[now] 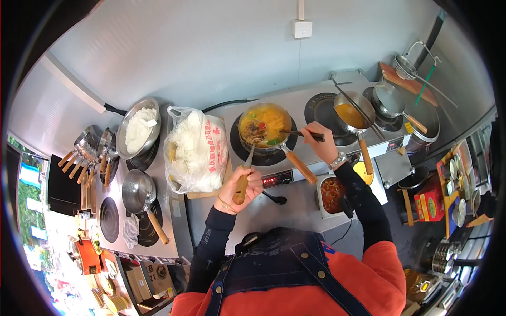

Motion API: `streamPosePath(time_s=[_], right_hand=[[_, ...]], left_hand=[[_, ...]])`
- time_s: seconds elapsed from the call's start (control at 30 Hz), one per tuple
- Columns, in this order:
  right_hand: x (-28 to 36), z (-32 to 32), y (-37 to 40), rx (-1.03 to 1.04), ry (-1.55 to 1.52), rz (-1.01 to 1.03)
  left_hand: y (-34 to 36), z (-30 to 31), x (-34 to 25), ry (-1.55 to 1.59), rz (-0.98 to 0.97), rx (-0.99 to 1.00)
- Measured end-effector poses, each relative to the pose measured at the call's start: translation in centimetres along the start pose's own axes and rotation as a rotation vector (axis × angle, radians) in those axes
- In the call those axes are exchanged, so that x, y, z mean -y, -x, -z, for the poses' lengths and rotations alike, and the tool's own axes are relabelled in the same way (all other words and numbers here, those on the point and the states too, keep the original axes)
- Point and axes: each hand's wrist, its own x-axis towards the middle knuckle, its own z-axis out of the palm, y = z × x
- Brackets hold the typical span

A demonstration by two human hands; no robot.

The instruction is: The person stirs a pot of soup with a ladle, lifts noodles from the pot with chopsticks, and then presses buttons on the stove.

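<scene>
My left hand (241,188) is closed round the wooden handle of a metal utensil (242,184), its tip at the near rim of a pan (263,125) of yellow soup. In the pan show noodles, dark minced topping, something red and bits of green. My right hand (321,142) grips dark chopsticks (308,135), whose tips reach into the soup at the right side. The pan stands on a round black burner (237,138), its wooden handle (300,166) pointing down to the right, below my right hand and apart from it.
Left of the pan are a plastic bag (195,150) of white noodles and a steel bowl (138,128) of white food. Another pan (350,113) with broth and chopsticks stands right. Nearer me are a tray of red sauce (332,196), a black ladle (275,198) and an empty pan (138,190).
</scene>
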Motion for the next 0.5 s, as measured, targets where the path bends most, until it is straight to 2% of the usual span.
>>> streamPosePath(time_s=[0.03,0.1,0.13,0.17,0.23,0.37,0.5], right_hand=[[-0.9,-0.5,0.7,-0.001,-0.001,0.003],[-2.6,-1.1,2.0,-0.295,-0.345,-0.391],[-3.3,-1.0,2.3,-0.392,-0.464,-0.468],[-4.0,-0.9,2.7,-0.39,-0.465,-0.47],[-5.4,-0.8,3.6,-0.66,-0.756,-0.602],[-7.0,-0.3,5.2,-0.777,-0.874,-0.705],[-7.4,0.2,5.5,-0.798,-0.941,-0.734]], left_hand=[[0.0,0.0,0.0,0.011,0.005,-0.002],[0.1,-0.1,0.0,0.011,-0.004,-0.001],[0.2,-0.2,0.0,0.012,-0.01,-0.002],[0.3,-0.3,0.0,0.013,-0.011,-0.004],[0.2,-0.4,-0.1,-0.018,-0.034,-0.019],[-0.1,-0.2,-0.3,0.022,-0.011,0.016],[-0.1,0.1,-0.3,0.022,-0.013,0.004]])
